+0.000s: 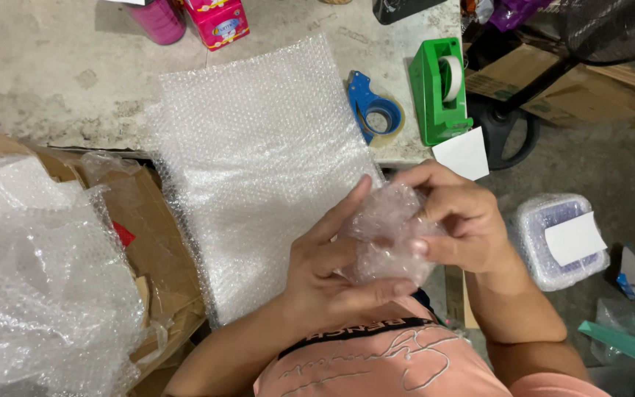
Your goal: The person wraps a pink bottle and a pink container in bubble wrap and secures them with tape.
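Holding a small bundle wrapped in clear bubble wrap (385, 235), both hands meet in front of the person's chest, just past the near edge of the bench (53, 81). The left hand (328, 272) cups the bundle from below and the side, its fingers curled around the wrap and its thumb pressed along the lower edge. The right hand (457, 220) grips the bundle from the other side, its fingers bent and pinching the wrap at the top. What lies inside the wrap cannot be told.

Behind the hands a large flat sheet of clear bubble wrap (259, 162) lies spread on the grey concrete bench and hangs over its near edge. Just beside the sheet's far right corner sits a blue hand-held tape dispenser (372, 110), and next to it a green desktop tape dispenser with a white roll (439, 88). At the far edge of the bench stand a pink cylinder (157, 18) and a pink printed box (218, 20). To the left, an open brown cardboard box (152, 242) holds loose bubble wrap (38, 279). On the floor to the right rests a clear plastic lidded container (556, 239).
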